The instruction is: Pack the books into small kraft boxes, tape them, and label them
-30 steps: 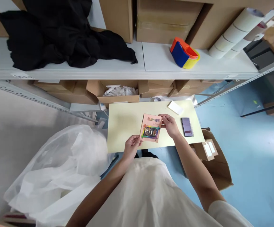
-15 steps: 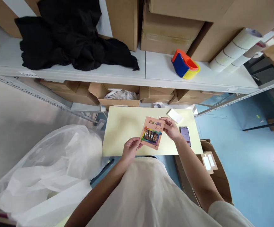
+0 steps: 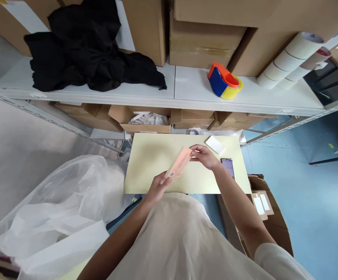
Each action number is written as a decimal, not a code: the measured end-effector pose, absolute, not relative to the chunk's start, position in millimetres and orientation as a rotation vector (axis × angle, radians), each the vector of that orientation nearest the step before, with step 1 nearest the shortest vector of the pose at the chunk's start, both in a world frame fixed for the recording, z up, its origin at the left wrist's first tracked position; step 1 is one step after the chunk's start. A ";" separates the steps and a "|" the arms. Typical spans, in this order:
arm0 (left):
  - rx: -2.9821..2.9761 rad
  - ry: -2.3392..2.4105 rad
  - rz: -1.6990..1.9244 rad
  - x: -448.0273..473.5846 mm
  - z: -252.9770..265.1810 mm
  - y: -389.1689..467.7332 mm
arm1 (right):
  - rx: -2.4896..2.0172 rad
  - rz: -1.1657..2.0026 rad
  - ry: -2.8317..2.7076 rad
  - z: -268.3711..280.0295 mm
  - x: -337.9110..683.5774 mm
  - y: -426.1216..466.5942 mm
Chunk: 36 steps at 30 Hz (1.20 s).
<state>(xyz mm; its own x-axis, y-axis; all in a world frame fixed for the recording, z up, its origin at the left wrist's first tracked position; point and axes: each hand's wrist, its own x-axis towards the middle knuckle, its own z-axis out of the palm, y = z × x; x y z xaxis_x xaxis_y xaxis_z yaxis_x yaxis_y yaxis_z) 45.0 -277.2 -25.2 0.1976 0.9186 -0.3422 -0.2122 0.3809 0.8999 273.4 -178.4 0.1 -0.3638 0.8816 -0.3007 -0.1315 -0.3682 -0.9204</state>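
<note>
A thin pink printed card (image 3: 181,161), perhaps a booklet or flat packet, is held tilted above the pale yellow tabletop (image 3: 145,155). Its side with small dark text and a barcode faces up. My left hand (image 3: 158,186) is closed on the lower-left end, thumb on top. At the opposite upper-right corner, my right hand (image 3: 203,156) pinches the card between thumb and fingers. Just beyond my right hand a small white rectangular pad or stack (image 3: 215,144) lies on the table. A phone (image 3: 227,167) with a lit screen rests near my right wrist.
A grey shelf (image 3: 192,91) behind the table bears black cloth (image 3: 90,50), an orange, blue and yellow tape dispenser (image 3: 223,81) and white rolls (image 3: 290,58). Below are open cartons (image 3: 145,127). A plastic bag (image 3: 64,202) bulges at left; a cardboard box (image 3: 276,229) stands at right.
The pink card has been turned over and tilted, so its colourful picture side no longer shows and the barcode side does. Both hands still hold it; my right hand has shifted slightly left.
</note>
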 end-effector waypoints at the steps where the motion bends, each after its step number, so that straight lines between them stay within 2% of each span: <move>1: 0.900 1.149 0.942 43.3 -26.8 -277.4 | -1.148 1.797 -1.120 2.6 275.2 -179.5; 5: 0.989 1.359 0.991 43.0 -28.7 -278.0 | -1.210 1.721 -1.183 16.9 283.1 -185.4; 10: 1.014 1.257 0.917 48.4 -25.5 -283.0 | -1.171 1.700 -1.116 25.9 291.7 -195.5; 19: 0.856 1.211 0.933 52.5 -21.8 -289.1 | -1.270 1.600 -0.932 11.3 287.4 -200.4; 28: 0.576 1.102 0.968 50.5 -19.3 -295.5 | -1.032 1.740 -0.827 18.6 284.6 -210.8; 36: 0.374 0.876 0.852 61.5 -16.2 -297.7 | -0.989 1.733 -1.054 29.6 262.3 -215.3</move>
